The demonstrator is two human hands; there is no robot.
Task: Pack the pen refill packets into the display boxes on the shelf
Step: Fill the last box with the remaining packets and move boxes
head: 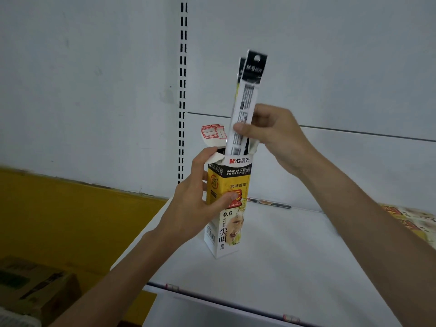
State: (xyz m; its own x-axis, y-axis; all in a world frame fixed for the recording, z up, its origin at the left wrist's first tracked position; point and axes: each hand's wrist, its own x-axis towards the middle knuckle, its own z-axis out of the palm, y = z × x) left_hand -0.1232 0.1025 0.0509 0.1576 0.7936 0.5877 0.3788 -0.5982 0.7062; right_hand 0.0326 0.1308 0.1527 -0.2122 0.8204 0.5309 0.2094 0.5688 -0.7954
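Note:
A tall yellow and white display box stands upright on the white shelf, its top flaps open. My left hand grips the box around its upper half, thumb on the front. My right hand pinches long pen refill packets with black header cards; their lower ends are inside the box mouth and the rest sticks up above it. At least two packets are held together.
A single refill packet lies flat on the shelf behind the box. More printed yellow packaging lies at the right edge. A cardboard carton sits low at the left, before a yellow wall. White slotted back panel behind.

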